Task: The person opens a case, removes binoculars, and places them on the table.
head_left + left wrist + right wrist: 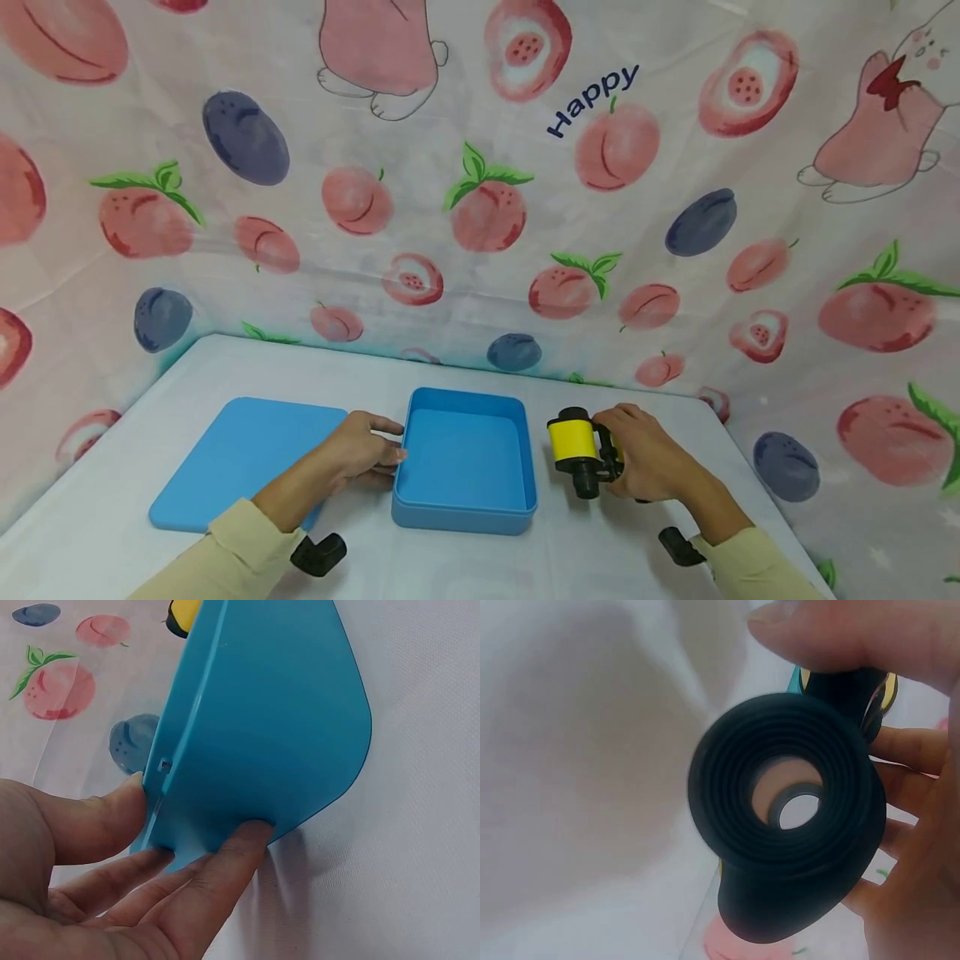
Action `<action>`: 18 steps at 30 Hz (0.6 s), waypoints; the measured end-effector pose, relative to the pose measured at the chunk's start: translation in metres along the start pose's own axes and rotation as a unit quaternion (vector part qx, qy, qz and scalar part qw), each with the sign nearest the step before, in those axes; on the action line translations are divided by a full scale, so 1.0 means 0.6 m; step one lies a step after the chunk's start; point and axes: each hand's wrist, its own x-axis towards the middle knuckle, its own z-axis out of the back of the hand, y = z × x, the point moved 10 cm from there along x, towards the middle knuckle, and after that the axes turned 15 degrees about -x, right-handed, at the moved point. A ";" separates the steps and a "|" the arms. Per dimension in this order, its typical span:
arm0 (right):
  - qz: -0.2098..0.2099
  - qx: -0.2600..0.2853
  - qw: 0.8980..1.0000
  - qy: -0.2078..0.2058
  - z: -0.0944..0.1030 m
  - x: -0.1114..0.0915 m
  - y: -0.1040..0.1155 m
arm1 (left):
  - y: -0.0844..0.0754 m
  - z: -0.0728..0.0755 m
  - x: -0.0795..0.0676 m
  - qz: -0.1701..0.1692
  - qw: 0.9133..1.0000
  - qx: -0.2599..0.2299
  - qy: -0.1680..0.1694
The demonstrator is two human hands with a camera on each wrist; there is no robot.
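Observation:
A blue open-topped box with rounded corners stands on the white table. My left hand is at its left side, fingers extended against the outer wall and thumb at the rim, as the left wrist view shows. To the right of the box, my right hand grips yellow and black binoculars by their right barrel. In the right wrist view a black eyepiece faces the camera, with the thumb over the binoculars and the fingers behind. Whether the binoculars touch the table cannot be told.
A flat blue lid-like panel lies left of the box, partly behind the left forearm. Behind the white table hangs a cloth printed with peaches. Black wrist devices show below both hands.

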 end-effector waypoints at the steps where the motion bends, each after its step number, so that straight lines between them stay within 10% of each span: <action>1: 0.000 0.000 1.000 0.001 0.000 0.000 0.000 | 0.000 0.000 0.000 -0.001 1.000 -0.001 0.000; 18: -0.007 0.007 1.000 0.022 -0.020 0.000 -0.009 | 0.001 0.001 0.002 -0.002 1.000 0.003 0.001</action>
